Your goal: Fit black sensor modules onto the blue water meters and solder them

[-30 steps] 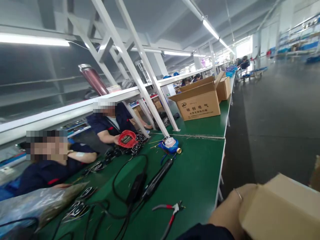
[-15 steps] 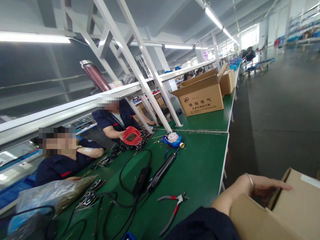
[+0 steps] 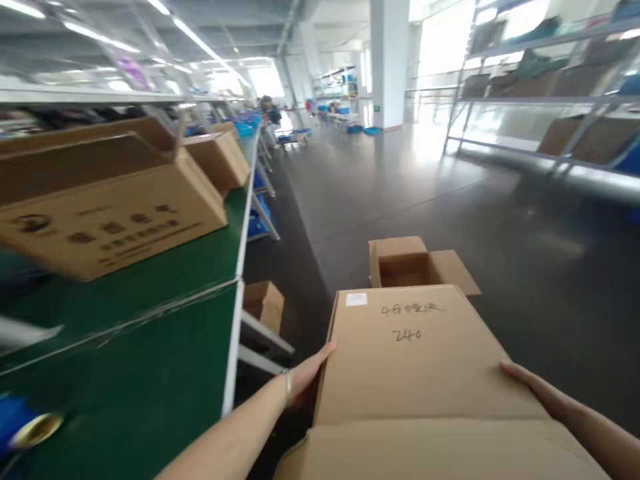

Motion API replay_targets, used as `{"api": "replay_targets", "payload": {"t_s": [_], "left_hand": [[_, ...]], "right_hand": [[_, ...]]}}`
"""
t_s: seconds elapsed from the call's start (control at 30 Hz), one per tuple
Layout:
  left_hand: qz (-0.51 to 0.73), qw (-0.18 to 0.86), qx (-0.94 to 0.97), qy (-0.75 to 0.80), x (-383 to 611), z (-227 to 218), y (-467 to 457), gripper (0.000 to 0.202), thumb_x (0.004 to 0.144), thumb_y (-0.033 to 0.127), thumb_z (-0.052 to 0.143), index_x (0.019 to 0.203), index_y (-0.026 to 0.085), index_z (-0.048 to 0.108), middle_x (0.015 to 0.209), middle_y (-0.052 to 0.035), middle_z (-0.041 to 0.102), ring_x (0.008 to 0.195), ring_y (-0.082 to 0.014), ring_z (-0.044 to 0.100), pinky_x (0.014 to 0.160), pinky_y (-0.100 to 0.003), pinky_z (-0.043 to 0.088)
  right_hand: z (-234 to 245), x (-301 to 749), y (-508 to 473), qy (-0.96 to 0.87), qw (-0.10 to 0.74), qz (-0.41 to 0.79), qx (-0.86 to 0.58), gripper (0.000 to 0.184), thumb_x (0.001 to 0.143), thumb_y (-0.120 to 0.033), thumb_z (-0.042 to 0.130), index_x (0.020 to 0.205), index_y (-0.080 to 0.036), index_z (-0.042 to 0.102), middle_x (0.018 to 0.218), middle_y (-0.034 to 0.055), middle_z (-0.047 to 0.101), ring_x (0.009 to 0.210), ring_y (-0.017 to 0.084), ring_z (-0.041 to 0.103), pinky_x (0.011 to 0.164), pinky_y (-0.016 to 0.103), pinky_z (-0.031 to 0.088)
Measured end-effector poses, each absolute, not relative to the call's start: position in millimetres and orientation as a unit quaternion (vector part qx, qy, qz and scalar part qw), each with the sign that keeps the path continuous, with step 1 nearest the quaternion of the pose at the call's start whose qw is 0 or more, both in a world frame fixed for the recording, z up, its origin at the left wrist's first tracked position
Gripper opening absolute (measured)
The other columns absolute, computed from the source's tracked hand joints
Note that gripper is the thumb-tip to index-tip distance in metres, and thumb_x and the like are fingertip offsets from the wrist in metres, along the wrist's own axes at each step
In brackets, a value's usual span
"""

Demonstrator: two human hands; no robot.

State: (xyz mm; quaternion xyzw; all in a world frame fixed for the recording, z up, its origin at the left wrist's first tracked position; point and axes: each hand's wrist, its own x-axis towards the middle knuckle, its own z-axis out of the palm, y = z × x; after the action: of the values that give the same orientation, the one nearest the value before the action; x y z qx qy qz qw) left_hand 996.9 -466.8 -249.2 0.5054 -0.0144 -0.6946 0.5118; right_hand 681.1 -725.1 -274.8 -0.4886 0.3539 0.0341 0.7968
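Observation:
A large cardboard box with handwriting and a small white label on its lid is held between my two hands. My left hand, a bracelet at its wrist, grips the left side, thumb on the top edge. On the right side my right hand presses against the box, its thumb on the lid. The other fingers of both hands are hidden by the box. A flap or second panel of cardboard spreads across the near side, toward me.
To the left runs a green workbench carrying a large printed carton and part of a blue item with a brass ring. An open carton stands on the floor beyond the held box. A metal shelf stands at right.
My view has swung right, away from the bench's co-workers and tools. The box now sits in front of me with both hands on it; earlier only one hand showed at its edge.

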Motion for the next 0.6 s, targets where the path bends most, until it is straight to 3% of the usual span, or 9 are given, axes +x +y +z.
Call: {"api": "replay_targets", "payload": {"t_s": [0.1, 0.27, 0.37, 0.5, 0.6], "left_hand": [[-0.734, 0.487, 0.474, 0.010, 1017, -265, -474, 0.078, 0.077, 0.071, 0.047, 0.117, 0.004, 0.055, 0.116, -0.0198, 0.057, 0.113, -0.0337, 0.050, 0.094, -0.039, 0.041], [-0.730, 0.514, 0.446, 0.064, 1039, -290, -518, 0.059, 0.082, 0.057, 0.045, 0.111, 0.008, 0.059, 0.105, -0.0143, 0.064, 0.103, -0.0305, 0.058, 0.095, -0.037, 0.041], [-0.740, 0.519, 0.418, 0.093, 1052, -304, -560, 0.058, 0.085, 0.054, 0.041, 0.109, 0.004, 0.058, 0.102, -0.0170, 0.064, 0.101, -0.0325, 0.058, 0.094, -0.040, 0.042], [-0.756, 0.528, 0.370, 0.117, 1062, -332, -637, 0.059, 0.087, 0.051, 0.042, 0.109, -0.002, 0.056, 0.103, -0.0218, 0.062, 0.100, -0.0357, 0.057, 0.092, -0.043, 0.042], [-0.752, 0.550, 0.341, 0.128, 1067, -373, -716, 0.053, 0.090, 0.046, 0.039, 0.108, -0.001, 0.056, 0.099, -0.0213, 0.063, 0.095, -0.0331, 0.060, 0.089, -0.045, 0.044]], "right_hand": [[-303, 676, -750, 0.409, 0.840, 0.064, -0.350, 0.050, 0.085, -0.052, 0.046, 0.091, -0.007, 0.065, 0.087, 0.0134, 0.066, 0.084, 0.024, 0.064, 0.080, 0.035, 0.051], [-329, 701, -777, 0.419, 0.877, 0.051, -0.231, 0.041, 0.076, -0.047, 0.056, 0.081, -0.008, 0.068, 0.089, 0.0142, 0.067, 0.086, 0.027, 0.063, 0.082, 0.034, 0.051], [-319, 703, -802, 0.425, 0.883, 0.002, -0.200, 0.038, 0.075, -0.042, 0.057, 0.093, -0.011, 0.068, 0.092, 0.0115, 0.067, 0.088, 0.029, 0.063, 0.083, 0.039, 0.050], [-298, 699, -866, 0.527, 0.826, -0.050, -0.194, 0.057, 0.071, -0.042, 0.058, 0.121, -0.015, 0.056, 0.088, 0.0114, 0.068, 0.087, 0.032, 0.063, 0.085, 0.046, 0.050], [-297, 698, -934, 0.594, 0.783, -0.039, -0.179, 0.050, 0.068, -0.053, 0.057, 0.108, -0.024, 0.065, 0.084, 0.0115, 0.068, 0.085, 0.037, 0.063, 0.081, 0.053, 0.050]]}}
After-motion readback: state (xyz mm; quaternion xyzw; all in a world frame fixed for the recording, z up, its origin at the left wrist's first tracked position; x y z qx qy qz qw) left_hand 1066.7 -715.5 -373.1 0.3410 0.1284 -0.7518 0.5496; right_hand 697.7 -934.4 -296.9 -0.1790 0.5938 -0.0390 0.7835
